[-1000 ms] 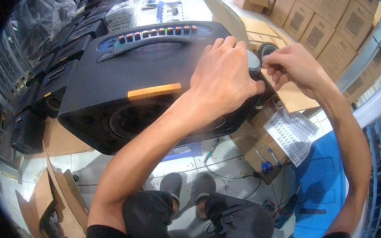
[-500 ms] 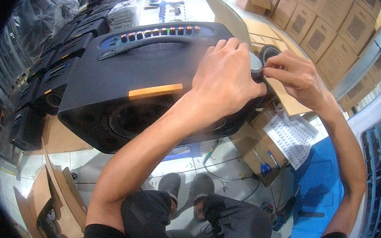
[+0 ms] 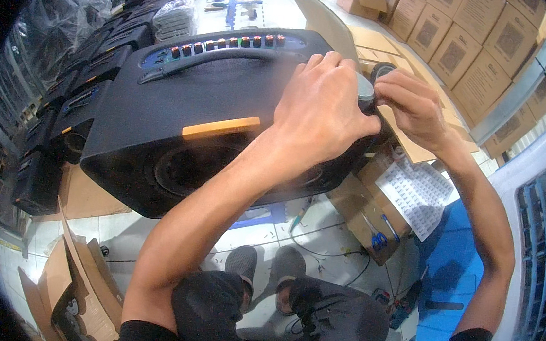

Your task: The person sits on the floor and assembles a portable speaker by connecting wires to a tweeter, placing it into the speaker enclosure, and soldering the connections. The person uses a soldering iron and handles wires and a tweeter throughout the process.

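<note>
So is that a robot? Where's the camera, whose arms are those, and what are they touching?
No robot here! Those are a person's own bare arms. The camera sits on that person's head, looking down, and its round lens makes straight edges look bent.

The left hand is on the right end of a big black speaker, beside a grey round thing. The right hand has bent fingers right by the grey round thing; I can't see what they pinch.

The speaker has a row of knobs and an orange strip. Nearby, blue-handled scissors lie on cardboard, next to a printed sheet.
</note>
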A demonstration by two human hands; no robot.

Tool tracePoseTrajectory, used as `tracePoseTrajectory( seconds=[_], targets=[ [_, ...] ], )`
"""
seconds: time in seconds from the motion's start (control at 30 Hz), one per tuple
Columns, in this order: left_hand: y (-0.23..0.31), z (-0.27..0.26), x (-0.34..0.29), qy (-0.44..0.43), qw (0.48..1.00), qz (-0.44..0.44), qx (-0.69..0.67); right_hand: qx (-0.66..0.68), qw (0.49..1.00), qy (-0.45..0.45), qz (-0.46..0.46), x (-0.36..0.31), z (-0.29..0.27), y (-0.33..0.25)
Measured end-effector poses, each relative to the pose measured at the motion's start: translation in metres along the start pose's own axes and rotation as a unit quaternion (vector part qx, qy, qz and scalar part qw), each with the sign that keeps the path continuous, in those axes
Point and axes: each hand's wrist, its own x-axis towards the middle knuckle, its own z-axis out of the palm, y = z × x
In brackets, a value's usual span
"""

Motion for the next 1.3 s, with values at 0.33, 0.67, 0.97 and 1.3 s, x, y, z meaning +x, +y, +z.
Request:
tracePoseTrajectory(
  seconds=[0.33, 0.67, 0.97, 1.3],
  targets=[
    [-0.003, 0.000, 0.001, 0.002, 1.000, 0.010, -0.003, -0.003, 0.999, 0.033, 0.018, -0.005, 0.008, 0.000],
    [-0.002, -0.001, 0.002, -0.002, 1.000, -0.003, -0.008, 0.169, 0.944, 0.026, 0.283, 0.000, 0.000, -0.033],
    [-0.005, -0.003, 0.003, -0.018, 1.000, -0.002, -0.009, 0.241, 0.828, 0.055, 0.503, 0.014, -0.001, -0.054],
    [-0.008, 0.002, 0.006, -0.021, 1.000, 0.006, 0.001, 0.163, 0.841, 0.046, 0.513, 0.020, 0.002, -0.063]
  ],
)
